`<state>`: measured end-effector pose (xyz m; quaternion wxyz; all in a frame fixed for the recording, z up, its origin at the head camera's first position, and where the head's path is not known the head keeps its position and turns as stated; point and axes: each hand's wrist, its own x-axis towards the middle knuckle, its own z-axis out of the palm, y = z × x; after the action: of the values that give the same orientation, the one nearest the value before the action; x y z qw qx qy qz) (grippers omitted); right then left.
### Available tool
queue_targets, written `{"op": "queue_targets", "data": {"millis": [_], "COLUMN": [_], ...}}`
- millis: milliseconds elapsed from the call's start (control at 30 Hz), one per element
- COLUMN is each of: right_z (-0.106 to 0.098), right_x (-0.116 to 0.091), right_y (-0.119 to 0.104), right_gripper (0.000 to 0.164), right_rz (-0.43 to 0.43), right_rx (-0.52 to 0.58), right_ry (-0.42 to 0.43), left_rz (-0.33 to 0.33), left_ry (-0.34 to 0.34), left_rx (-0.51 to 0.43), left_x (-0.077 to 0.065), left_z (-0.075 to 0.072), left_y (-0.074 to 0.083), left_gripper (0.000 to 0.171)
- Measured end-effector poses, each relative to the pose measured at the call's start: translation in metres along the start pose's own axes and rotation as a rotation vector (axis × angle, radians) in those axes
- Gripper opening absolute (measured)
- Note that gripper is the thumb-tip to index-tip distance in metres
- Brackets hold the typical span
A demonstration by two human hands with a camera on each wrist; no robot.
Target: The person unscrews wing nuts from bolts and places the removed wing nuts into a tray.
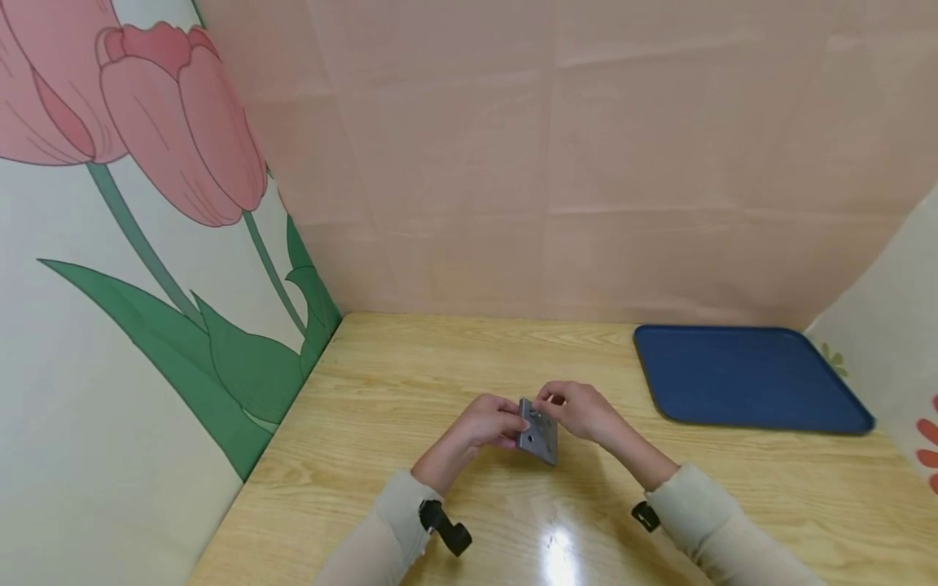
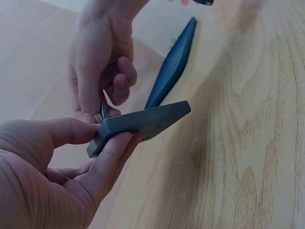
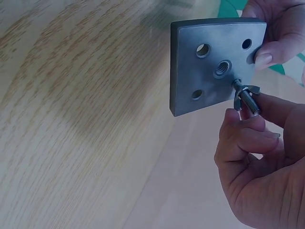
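Note:
A square grey metal plate (image 3: 190,71) with several round holes is held above the table, tilted up on edge. My left hand (image 1: 487,423) pinches it near one edge, thumb on one face and fingers on the other. A threaded bolt (image 3: 251,106) sticks out of a corner hole, carrying a wing nut (image 3: 240,100). At that corner my right hand (image 3: 267,157) has its thumb and fingertip on the wing nut. The left wrist view shows the plate edge-on, with the right hand (image 2: 97,57) beyond it and most of the bolt hidden.
A blue tray (image 1: 747,378) lies at the back right of the wooden table (image 1: 410,350). Behind the table hangs a pinkish cloth (image 1: 469,163). A panel with printed tulips (image 1: 183,122) stands on the left, and a white panel (image 1: 901,325) on the right.

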<state>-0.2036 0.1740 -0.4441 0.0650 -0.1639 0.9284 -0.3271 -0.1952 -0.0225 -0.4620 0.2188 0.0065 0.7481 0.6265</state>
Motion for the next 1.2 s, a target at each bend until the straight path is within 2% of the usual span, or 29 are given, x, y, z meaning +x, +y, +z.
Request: {"op": "queue_targets", "data": {"millis": [333,633,867,1000,1200], "right_z": [-0.0019,-0.0010,0.0011,0.0009,-0.0011], "right_x": [-0.0037,-0.0050,-0.0061,-0.0043,-0.0021], "right_y": [-0.0031,-0.0005,0.0008,0.0014,0.0032], "right_gripper": [0.013,0.017,0.016,0.008,0.031], "right_rz": [0.037,-0.159,-0.213,-0.162,0.051], "right_rx": [0.021,-0.056,-0.038,0.016,0.045], "right_ry": [-0.034,0.032,0.072,0.092,0.057], "left_rz": [-0.010,-0.010,0.001,-0.008,-0.015], "left_ry": [0.010,0.023,0.020,0.025,0.020], "left_rx": [-0.003,-0.011,-0.005,0.001,0.021], "left_x": [-0.0003,0.0041,0.0062,0.0048,0.0047], "left_z": [0.0006,-0.0012,-0.0015,-0.0006,0.0004], "left_y": [0.0005,-0.0001,-0.0007,-0.0003,0.0006], "left_gripper": [0.029,0.031,0.029,0.030,0.033]}}
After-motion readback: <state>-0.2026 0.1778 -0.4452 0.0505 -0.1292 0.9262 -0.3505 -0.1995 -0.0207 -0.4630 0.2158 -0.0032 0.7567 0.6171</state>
